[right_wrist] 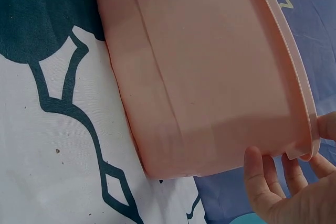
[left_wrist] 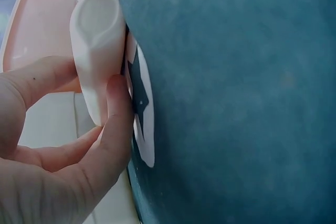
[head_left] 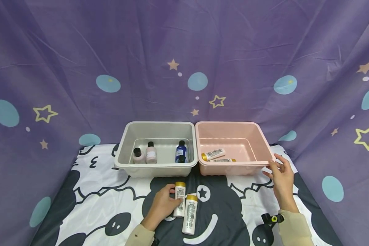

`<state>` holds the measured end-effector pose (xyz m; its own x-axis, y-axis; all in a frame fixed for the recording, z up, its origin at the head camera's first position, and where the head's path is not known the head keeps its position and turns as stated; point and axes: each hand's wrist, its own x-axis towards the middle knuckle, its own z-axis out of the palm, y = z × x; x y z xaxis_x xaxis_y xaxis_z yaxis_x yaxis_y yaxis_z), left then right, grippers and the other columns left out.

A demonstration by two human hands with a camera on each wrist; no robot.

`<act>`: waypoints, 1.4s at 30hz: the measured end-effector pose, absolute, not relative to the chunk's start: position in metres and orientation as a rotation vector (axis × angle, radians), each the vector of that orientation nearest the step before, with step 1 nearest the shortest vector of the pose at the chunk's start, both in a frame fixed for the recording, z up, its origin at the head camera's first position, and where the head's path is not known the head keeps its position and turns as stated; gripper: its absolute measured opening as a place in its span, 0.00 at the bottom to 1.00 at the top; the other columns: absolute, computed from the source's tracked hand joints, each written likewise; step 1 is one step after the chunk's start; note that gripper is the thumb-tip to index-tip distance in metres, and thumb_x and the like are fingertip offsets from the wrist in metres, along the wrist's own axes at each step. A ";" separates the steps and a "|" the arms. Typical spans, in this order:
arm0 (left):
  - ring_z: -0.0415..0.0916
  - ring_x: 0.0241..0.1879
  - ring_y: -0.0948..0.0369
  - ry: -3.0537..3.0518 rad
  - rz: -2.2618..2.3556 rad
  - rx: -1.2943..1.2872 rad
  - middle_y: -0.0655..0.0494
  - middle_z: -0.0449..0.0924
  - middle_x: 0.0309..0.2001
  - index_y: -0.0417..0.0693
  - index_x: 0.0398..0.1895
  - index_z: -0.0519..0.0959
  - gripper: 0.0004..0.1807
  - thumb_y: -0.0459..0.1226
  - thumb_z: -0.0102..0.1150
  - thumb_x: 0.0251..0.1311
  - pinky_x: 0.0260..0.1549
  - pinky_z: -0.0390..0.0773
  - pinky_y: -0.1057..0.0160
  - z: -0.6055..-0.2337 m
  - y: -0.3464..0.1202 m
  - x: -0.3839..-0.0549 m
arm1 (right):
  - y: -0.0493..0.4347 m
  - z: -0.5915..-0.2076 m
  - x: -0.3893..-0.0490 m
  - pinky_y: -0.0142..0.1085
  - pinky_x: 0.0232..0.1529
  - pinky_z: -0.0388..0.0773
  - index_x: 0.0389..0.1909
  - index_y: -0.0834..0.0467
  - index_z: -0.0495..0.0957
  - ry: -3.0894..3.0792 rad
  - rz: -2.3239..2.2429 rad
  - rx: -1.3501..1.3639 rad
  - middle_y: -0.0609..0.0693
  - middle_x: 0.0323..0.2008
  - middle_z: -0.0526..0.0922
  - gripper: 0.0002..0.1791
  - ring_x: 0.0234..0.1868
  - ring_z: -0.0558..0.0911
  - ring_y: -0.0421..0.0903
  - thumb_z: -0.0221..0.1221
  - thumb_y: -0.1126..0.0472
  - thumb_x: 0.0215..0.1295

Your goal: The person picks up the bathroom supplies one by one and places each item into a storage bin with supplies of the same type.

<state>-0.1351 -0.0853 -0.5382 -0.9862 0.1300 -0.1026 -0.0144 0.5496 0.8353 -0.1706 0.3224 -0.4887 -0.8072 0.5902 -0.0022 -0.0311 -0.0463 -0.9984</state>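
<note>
My half-curled left hand (head_left: 164, 204) pinched a gold-capped white bottle (head_left: 179, 195) near the front right corner of the grey bin (head_left: 156, 165); my right hand (head_left: 282, 179) gripped that corner of the pink bin (head_left: 233, 164).

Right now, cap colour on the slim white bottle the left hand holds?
Gold cap, best seen in the head view.

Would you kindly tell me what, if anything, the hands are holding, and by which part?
The left hand holds a white bottle by its body; the right hand holds the pink bin by its rim at the near right corner.
</note>
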 end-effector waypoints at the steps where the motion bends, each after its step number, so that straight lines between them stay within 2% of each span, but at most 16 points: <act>1: 0.82 0.32 0.60 2.633 1.418 0.099 0.43 0.82 0.46 0.30 0.59 0.73 0.34 0.36 0.75 0.50 0.30 0.81 0.60 -0.538 -0.085 -0.135 | 0.322 -0.489 -0.171 0.34 0.30 0.83 0.65 0.61 0.72 -1.792 1.913 -0.587 0.47 0.39 0.81 0.24 0.35 0.84 0.41 0.61 0.64 0.70; 17: 0.83 0.31 0.58 2.537 1.520 0.116 0.43 0.83 0.43 0.31 0.63 0.71 0.37 0.35 0.75 0.51 0.27 0.81 0.60 -0.541 -0.089 -0.136 | 0.325 -0.491 -0.172 0.35 0.30 0.84 0.66 0.61 0.71 -1.766 1.951 -0.590 0.46 0.38 0.82 0.25 0.34 0.84 0.40 0.62 0.65 0.70; 28: 0.83 0.34 0.57 2.407 1.632 0.016 0.47 0.82 0.44 0.36 0.64 0.72 0.37 0.38 0.77 0.51 0.31 0.82 0.59 -0.544 -0.094 -0.137 | 0.325 -0.491 -0.173 0.35 0.30 0.84 0.64 0.58 0.74 -1.757 1.949 -0.611 0.49 0.39 0.81 0.22 0.35 0.84 0.41 0.61 0.65 0.70; 33: 0.84 0.36 0.57 2.350 1.677 -0.007 0.47 0.82 0.46 0.38 0.64 0.72 0.38 0.40 0.77 0.50 0.30 0.83 0.58 -0.535 -0.091 -0.135 | 0.325 -0.490 -0.173 0.34 0.30 0.83 0.66 0.61 0.71 -1.787 1.933 -0.615 0.48 0.39 0.80 0.25 0.35 0.84 0.41 0.61 0.65 0.70; 42: 0.84 0.37 0.56 2.262 1.796 0.092 0.46 0.81 0.47 0.41 0.65 0.72 0.37 0.40 0.77 0.52 0.31 0.83 0.57 -0.510 -0.086 -0.132 | 0.325 -0.491 -0.173 0.35 0.30 0.84 0.65 0.59 0.72 -1.774 1.940 -0.631 0.48 0.38 0.81 0.24 0.35 0.84 0.41 0.62 0.65 0.70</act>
<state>-0.1320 -0.0863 -0.5099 -0.9666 0.2038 -0.1555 -0.1052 0.2375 0.9657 -0.1727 0.3246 -0.4908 -0.8016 0.5964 -0.0409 -0.0124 -0.0850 -0.9963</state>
